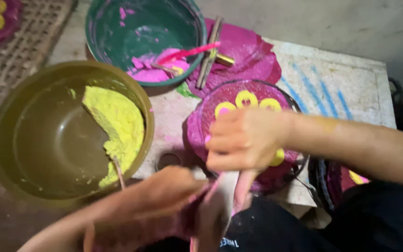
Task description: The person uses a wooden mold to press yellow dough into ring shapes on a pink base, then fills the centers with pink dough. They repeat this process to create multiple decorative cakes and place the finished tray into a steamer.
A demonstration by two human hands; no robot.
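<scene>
A worn white slab [350, 88] streaked with blue fills the upper right of the frame, with grey floor behind it and a woven mat [15, 56] at upper left. An olive bowl [5, 140] with yellow paste [117, 126] sits at left, a green bowl [113, 32] with pink paste [150, 70] at top centre, and a pink disc [253, 100] with yellow rings at centre. At lower centre the right hand [243, 140], fingers curled together, and the blurred left hand [169, 186], fingers closed, both pinch a pale pink-stained cloth [225, 191].
</scene>
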